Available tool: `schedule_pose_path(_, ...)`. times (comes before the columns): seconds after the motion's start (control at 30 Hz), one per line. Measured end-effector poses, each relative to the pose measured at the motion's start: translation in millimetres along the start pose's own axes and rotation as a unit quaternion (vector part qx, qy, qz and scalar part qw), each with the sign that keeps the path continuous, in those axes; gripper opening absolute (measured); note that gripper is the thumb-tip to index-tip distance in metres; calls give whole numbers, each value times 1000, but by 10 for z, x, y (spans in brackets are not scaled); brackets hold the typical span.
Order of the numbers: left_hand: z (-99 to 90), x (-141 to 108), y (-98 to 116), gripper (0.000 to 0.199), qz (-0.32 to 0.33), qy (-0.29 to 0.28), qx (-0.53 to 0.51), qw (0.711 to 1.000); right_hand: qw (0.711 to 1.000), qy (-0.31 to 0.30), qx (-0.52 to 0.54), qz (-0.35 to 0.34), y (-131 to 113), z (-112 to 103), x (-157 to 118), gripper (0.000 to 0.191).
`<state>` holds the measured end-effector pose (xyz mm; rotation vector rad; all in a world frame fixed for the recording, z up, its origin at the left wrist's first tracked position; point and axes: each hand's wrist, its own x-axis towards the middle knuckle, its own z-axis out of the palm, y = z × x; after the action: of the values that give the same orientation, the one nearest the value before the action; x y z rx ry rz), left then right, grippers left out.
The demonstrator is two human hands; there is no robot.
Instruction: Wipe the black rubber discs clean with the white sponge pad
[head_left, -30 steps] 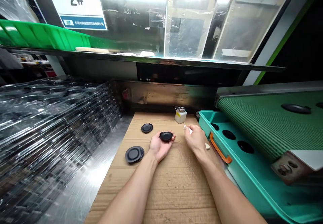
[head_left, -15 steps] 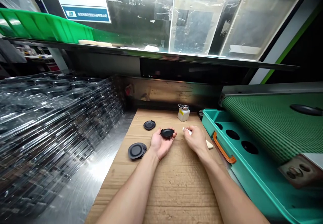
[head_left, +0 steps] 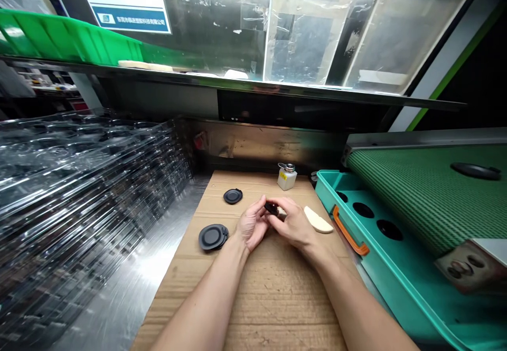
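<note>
My left hand is closed around a small round black plastic lid, which is tilted and partly hidden by fingers. Against the lid's right side, my right hand is closed on a small white cloth-like piece, of which only a sliver shows. Two similar pieces lie to the left on the cardboard: a black lid farther back and a larger black lid closer. A cream-coloured half-round pad rests just right of my right hand.
Behind my hands stands a small white bottle with a metal top. A teal bin with an orange handle and black discs is at right, below a green conveyor belt carrying a black lid. Stacked clear trays fill the left. A shelf crosses above.
My right hand has moved left with the white piece to meet the lid in my left hand. The lid has tilted, and the cream pad is now more exposed.
</note>
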<state>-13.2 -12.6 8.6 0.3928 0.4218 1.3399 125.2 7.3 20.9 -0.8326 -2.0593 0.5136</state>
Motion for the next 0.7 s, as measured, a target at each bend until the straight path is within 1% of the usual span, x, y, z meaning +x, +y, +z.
schedule_pose_path(0.07,13,-7,-27,19,26,11,22,999,996,23,66,62,42,15,-4,25)
schedule_pose_path(0.1,16,-8,-41,20,37,19,38,998,987,32,119,101,68,11,-3,25)
schedule_pose_path(0.13,16,-9,-54,21,50,27,60,997,973,32,184,138,92,2,1,26)
schedule_pose_path(0.2,11,-9,-73,22,71,46,109,990,928,15,318,193,127,-26,13,29)
schedule_pose_path(0.27,3,-12,-77,22,88,63,142,984,880,-6,417,227,143,-52,25,28)
schedule_pose_path(0.3,1,-14,-74,22,92,65,148,983,862,-8,449,237,146,-62,29,27)
schedule_pose_path(0.37,2,-20,-61,24,93,59,150,983,839,-8,486,245,151,-74,33,25)
schedule_pose_path(0.47,9,-29,-39,25,90,51,148,983,824,-6,509,249,161,-84,31,24)
schedule_pose_path(0.7,0,-26,-27,25,81,48,137,986,810,-2,525,262,148,-94,28,24)
